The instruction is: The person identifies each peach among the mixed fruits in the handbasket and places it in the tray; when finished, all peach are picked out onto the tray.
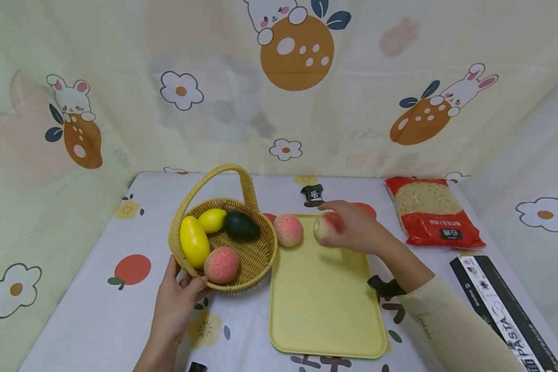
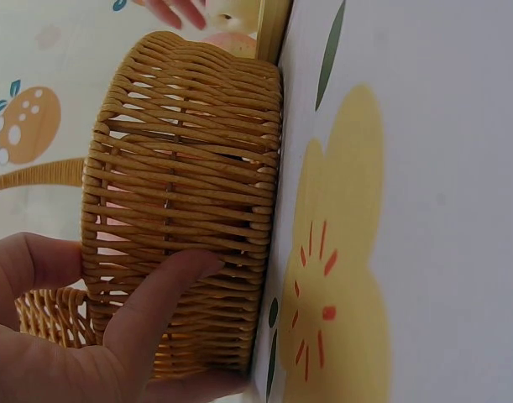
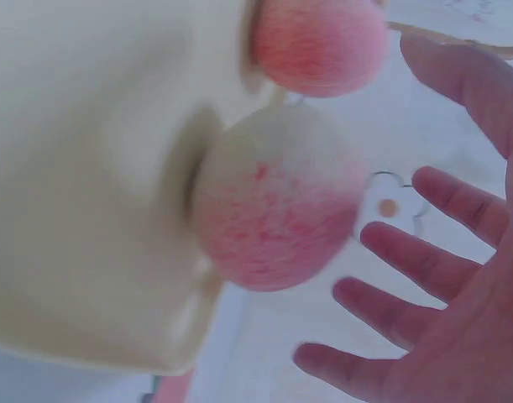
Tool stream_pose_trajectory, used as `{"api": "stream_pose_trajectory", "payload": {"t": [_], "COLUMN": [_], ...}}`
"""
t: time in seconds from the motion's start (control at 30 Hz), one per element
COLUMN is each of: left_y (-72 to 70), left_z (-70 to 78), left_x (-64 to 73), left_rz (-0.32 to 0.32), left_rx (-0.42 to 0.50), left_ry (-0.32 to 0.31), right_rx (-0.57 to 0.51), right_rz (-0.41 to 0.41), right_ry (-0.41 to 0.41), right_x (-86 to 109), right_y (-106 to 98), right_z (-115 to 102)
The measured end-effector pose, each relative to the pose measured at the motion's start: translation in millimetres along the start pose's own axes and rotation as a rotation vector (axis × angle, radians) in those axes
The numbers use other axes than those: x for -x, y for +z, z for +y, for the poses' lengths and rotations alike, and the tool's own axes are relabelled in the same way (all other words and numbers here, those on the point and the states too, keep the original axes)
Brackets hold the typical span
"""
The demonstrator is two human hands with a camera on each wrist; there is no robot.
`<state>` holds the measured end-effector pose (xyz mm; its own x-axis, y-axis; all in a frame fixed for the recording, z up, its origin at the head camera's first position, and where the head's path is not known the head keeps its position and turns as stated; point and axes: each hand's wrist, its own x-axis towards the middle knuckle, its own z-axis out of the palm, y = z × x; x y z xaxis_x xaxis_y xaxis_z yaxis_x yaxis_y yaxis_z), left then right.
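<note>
In the head view, a wicker basket (image 1: 256, 261) with a tall handle holds a yellow mango-like fruit (image 1: 194, 243), a lemon (image 1: 212, 221), a dark green avocado-like fruit (image 1: 241, 226) and a pink peach (image 1: 221, 265). My left hand (image 1: 176, 297) grips the basket's near left side; its thumb (image 2: 159, 298) lies along the woven wall. On the far end of a yellow tray (image 1: 325, 305) sit a peach (image 1: 289, 230) and a paler peach (image 1: 324, 227). My right hand (image 1: 355, 227) is beside the paler peach, fingers spread and apart from it in the right wrist view.
A red bag of pasta-like pieces (image 1: 434, 212) lies at the back right. In front of it is a black-and-white pasta box (image 1: 502, 310). A small black packet (image 1: 313, 195) lies behind the tray. Printed curtains stand around the table.
</note>
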<state>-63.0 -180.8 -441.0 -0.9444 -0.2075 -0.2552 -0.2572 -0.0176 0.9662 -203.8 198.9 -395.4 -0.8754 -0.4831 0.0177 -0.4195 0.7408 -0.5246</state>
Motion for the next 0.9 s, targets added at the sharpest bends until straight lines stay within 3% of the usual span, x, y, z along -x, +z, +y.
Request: {"api": "stream_pose_trajectory", "payload": {"t": [0.2, 0.4, 0.67, 0.9], "left_y": [0.9, 1.1, 0.9, 0.2], "left_z": [2.2, 1.9, 2.1, 2.3], "left_x": [0.7, 2.1, 0.0, 1.6], "left_rz": [0.006, 0.005, 0.015, 0.002], "left_rx": [-0.009, -0.008, -0.015, 0.0], "left_ry": [-0.008, 0.009, -0.005, 0.011], "right_rx": [-0.012, -0.047, -0.211, -0.223], "right_rz": [0.113, 0.125, 0.032, -0.081], "right_ry": [-0.081, -0.194, -0.361, -0.395], "right_x": [16.0, 23.5, 12.6, -5.8], "right_y": [-5, -2, 10, 25], "right_z": [-25, -60, -93, -117]}}
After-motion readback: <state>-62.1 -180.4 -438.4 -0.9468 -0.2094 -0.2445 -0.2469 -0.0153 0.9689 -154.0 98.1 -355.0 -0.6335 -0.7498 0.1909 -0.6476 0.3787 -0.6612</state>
